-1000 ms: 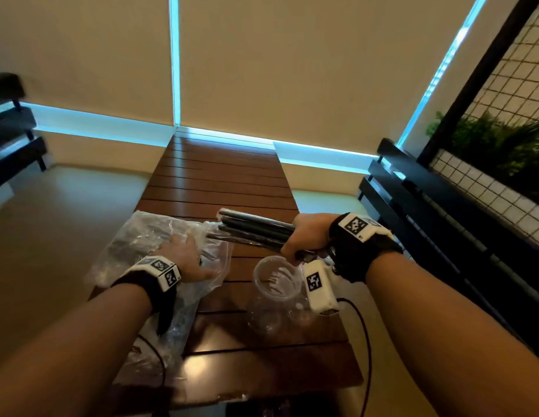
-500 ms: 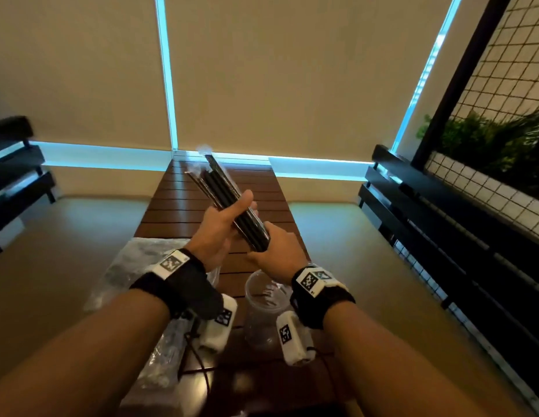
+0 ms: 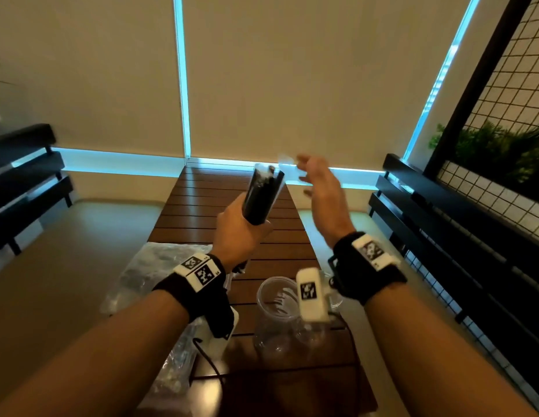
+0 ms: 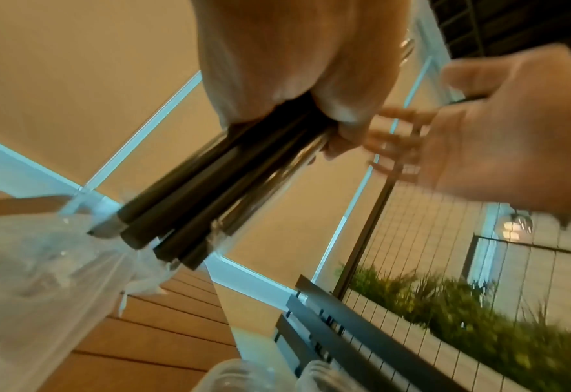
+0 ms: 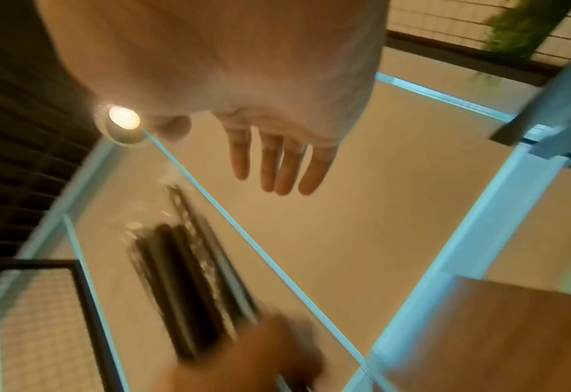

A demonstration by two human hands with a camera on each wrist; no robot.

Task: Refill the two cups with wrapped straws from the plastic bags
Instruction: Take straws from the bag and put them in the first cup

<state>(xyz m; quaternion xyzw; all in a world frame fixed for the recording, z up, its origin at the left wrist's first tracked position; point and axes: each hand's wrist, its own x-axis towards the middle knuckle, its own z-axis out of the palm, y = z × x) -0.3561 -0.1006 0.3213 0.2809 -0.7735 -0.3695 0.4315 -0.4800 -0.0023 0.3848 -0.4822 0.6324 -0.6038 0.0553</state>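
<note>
My left hand (image 3: 238, 233) grips a bundle of black wrapped straws (image 3: 263, 195) upright above the wooden table (image 3: 232, 212); the bundle's lower ends (image 4: 163, 233) stick out under my fist. To the right of the bundle, my right hand (image 3: 319, 188) is raised with straight fingers (image 5: 277, 164) and holds nothing. A clear plastic cup (image 3: 277, 311) stands on the table below my hands, with a second clear cup (image 3: 331, 296) partly hidden behind my right wrist camera. A crumpled plastic bag (image 3: 153, 272) lies on the table's left side.
A black slatted bench (image 3: 442, 236) runs along the right of the table, with a wire grid and green plants (image 3: 503, 152) above it. Another dark bench (image 3: 24, 182) stands at the far left. Blinds cover the window behind.
The right hand has let go of the straw bundle and lifted away to the right, fingers straightened. The left hand now holds the bundle alone, tilted more upright.
</note>
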